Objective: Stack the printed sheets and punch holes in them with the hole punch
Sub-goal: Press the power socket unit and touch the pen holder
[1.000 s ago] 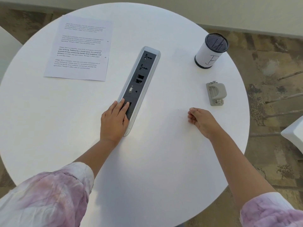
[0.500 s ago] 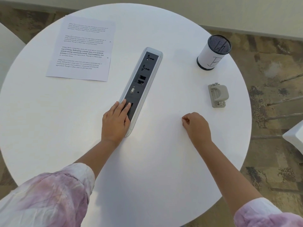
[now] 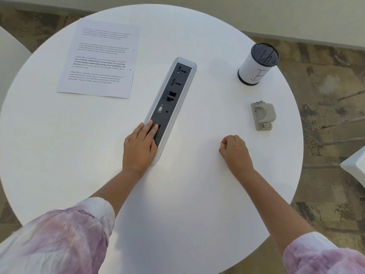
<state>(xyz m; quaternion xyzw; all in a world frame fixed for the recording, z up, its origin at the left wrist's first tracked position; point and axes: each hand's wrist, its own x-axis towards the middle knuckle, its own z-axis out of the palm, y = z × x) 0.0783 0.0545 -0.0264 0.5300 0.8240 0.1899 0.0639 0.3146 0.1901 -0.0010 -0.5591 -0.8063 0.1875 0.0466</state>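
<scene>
Printed sheets [image 3: 100, 58] lie flat at the far left of the round white table [image 3: 59, 145]. A grey hole punch [image 3: 263, 115] sits near the table's right edge. My left hand [image 3: 140, 147] rests with straight fingers on the near end of the socket strip, well below the sheets. My right hand [image 3: 234, 150] lies on the table as a curled fist that holds nothing, a short way below and left of the hole punch.
A long grey socket strip [image 3: 173, 91] is set into the table's middle, running diagonally. A white cylindrical holder with a mesh top [image 3: 256, 65] stands at the far right. White chair parts show at the left edge [image 3: 9, 62] and right edge [image 3: 355, 167].
My right hand has slid a little to the left, away from the hole punch, and curled into a fist. My left hand has stayed on the socket strip.
</scene>
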